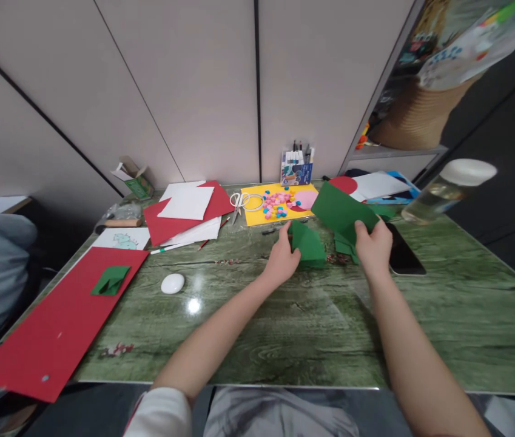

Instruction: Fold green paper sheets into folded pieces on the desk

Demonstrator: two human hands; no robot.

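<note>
My left hand is closed on a folded green paper piece that rests on the green table. To its right, my right hand grips the lower edge of a larger green paper sheet, lifted and tilted above several smaller green scraps. The two hands are about a hand's width apart, near the middle of the table.
A long red sheet with a folded green piece lies at the left. Nearby are a white oval object, red and white papers, scissors, a yellow sheet with coloured pompoms, a marker box, a black phone, and a bottle.
</note>
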